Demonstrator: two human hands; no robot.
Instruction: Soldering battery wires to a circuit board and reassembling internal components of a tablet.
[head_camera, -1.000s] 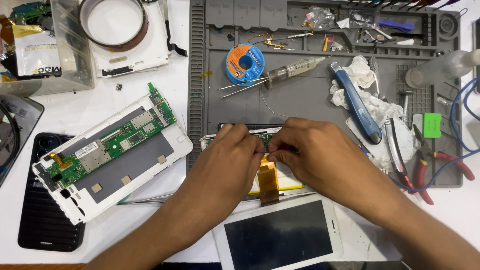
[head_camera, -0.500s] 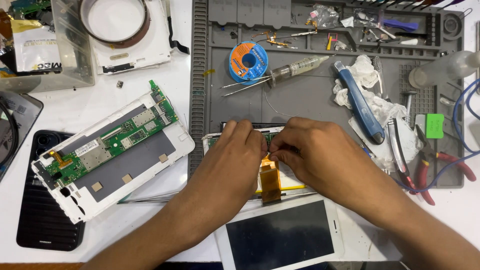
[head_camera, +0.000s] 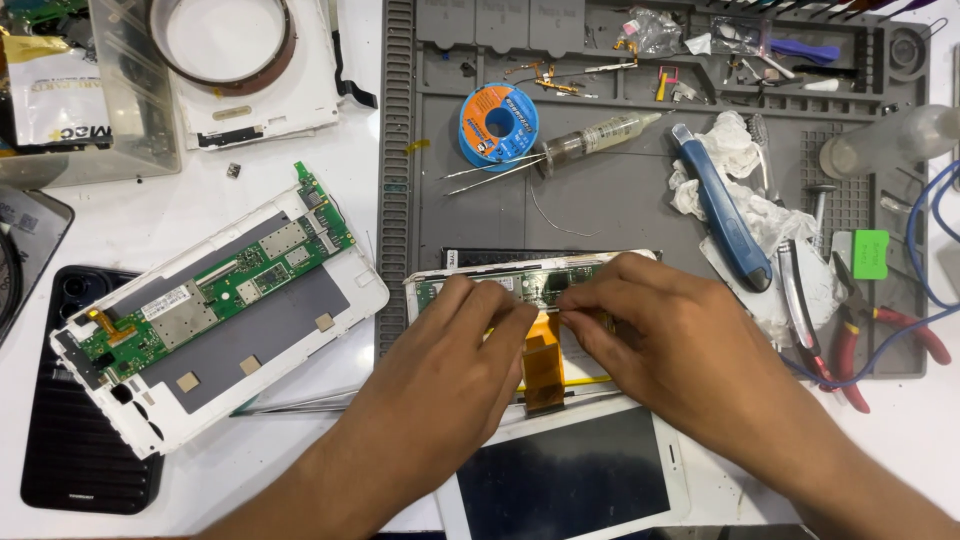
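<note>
My left hand (head_camera: 455, 355) and my right hand (head_camera: 645, 325) rest side by side on an opened white tablet frame (head_camera: 520, 275) with a green circuit board along its far edge. Their fingertips meet over an orange flex cable (head_camera: 545, 360) that runs from that board down to a white tablet screen panel (head_camera: 570, 480) lying face up near me. My right fingertips pinch at the cable's top end by the board. My left fingers press on the frame just left of the cable. What lies under both palms is hidden.
A second opened white tablet with a green board (head_camera: 215, 315) lies to the left, on a black phone (head_camera: 75, 460). The grey work mat (head_camera: 620, 195) holds a blue solder spool (head_camera: 500, 125), tweezers, a syringe (head_camera: 600, 135), a blue-handled knife (head_camera: 720, 205), crumpled tissue, red pliers (head_camera: 860, 350).
Both hands stay over the flex cable. My fingertips have shifted only slightly at the cable's top end; nothing else has moved.
</note>
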